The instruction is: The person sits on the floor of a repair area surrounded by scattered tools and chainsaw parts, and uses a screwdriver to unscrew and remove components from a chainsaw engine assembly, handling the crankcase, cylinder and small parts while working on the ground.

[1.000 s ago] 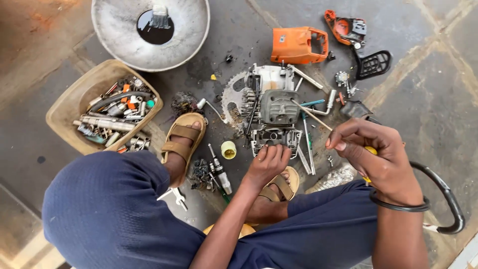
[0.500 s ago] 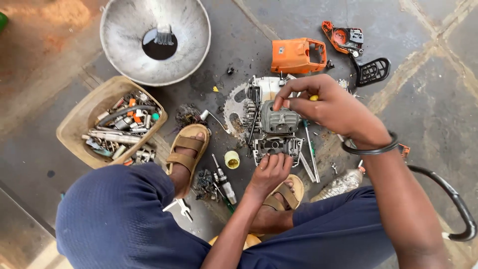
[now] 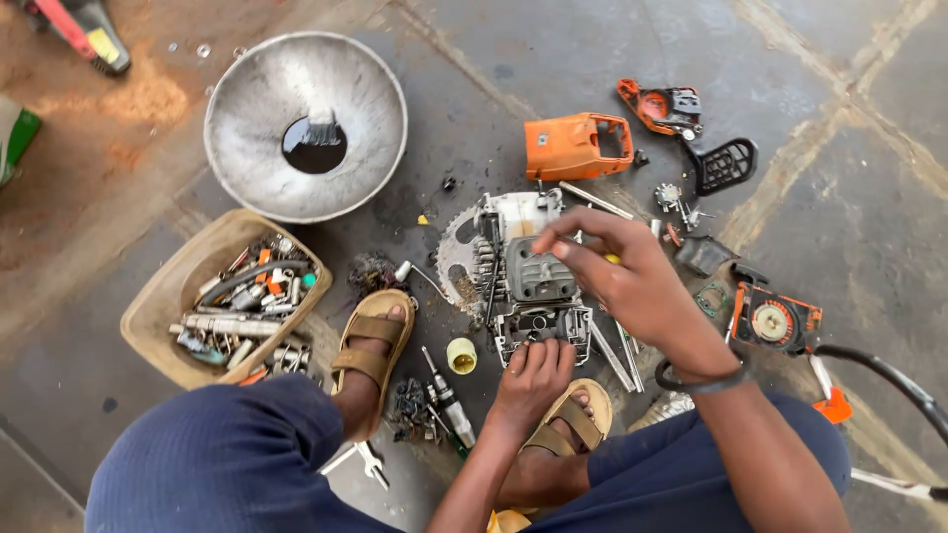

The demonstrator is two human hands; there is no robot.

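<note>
1. Bracing the engine (image 3: 533,286) from its near edge, our left hand (image 3: 528,380) lies palm down, fingers spread flat on the metal block, gripping nothing.
2. Our right hand (image 3: 632,281) hovers over the engine's far side, wrist bent, fingertips pinched narrowly on a yellow-handled tool (image 3: 613,259), mostly hidden by the fingers.
3. Beyond the right hand lies an orange cover (image 3: 578,146).
4. Left of the left hand sit a yellow cap (image 3: 461,355) and a tray (image 3: 168,296) of parts; farther off, a metal bowl (image 3: 247,99).
</note>
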